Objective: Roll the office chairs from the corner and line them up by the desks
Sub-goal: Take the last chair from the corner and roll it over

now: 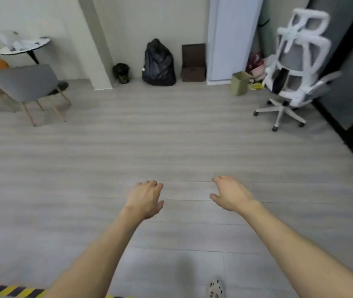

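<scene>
Hands: your left hand and right hand reach out over the floor, each grip loose and apart, holding nothing.
Chair: white office chair stands well ahead in the right corner, just beside a dark glass partition.
Risk: its wheeled base sits near a green bin; a careless pull could tip the bin or swing the backrest into the glass.

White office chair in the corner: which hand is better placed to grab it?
Probably the right hand. The chair stands far to the right, on that hand's side; the left hand would have to reach across. Both are empty and far off.
</scene>
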Demonstrator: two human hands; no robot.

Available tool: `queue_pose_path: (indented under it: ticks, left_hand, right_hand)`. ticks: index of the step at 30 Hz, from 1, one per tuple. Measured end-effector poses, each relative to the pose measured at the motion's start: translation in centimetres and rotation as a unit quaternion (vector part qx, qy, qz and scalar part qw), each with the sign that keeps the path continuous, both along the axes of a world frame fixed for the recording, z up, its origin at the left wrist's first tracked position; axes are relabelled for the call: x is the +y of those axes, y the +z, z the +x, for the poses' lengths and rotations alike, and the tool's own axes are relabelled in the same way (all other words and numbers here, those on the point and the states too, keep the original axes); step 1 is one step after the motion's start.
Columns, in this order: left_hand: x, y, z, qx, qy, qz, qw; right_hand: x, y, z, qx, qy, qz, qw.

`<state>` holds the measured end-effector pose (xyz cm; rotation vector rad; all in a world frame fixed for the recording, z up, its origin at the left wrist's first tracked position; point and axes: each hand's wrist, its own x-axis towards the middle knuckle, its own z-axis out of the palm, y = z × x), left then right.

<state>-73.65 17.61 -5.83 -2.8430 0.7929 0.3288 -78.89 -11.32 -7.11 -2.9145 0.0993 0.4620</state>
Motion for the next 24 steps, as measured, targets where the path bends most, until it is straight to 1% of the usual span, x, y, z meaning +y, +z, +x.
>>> queue_pose_path:
  ticks: [5, 8, 13, 19, 24]
  left_hand:
    - [-16.6, -0.6, 7.4, -0.003, -0.095, -0.021, 0.995]
    - [-24.7, -0.7, 11.2, -0.006, -0.143, -0.009, 0.990]
    - [-37.3, -2.0, 18.3, -0.007, -0.205, -0.007, 0.979]
    - [-53.0, -4.2, 28.7, 0.002, -0.247, -0.010, 0.969]
    - [-65.5, -2.6, 38.4, -0.004, -0.272, -0.008, 0.962]
  right_hand:
    - [-15.0, 1.0, 1.7, 0.000, -0.103, -0.023, 0.994]
    - [-22.1, 1.7, 2.1, -0.014, -0.157, -0.042, 0.987]
    - [-32.4, 0.8, 4.9, -0.001, -0.229, -0.034, 0.973]
    - [-46.4, -0.7, 13.5, 0.013, -0.265, -0.046, 0.963]
    - [-57.8, 0.6, 22.2, 0.012, -0.290, -0.047, 0.956]
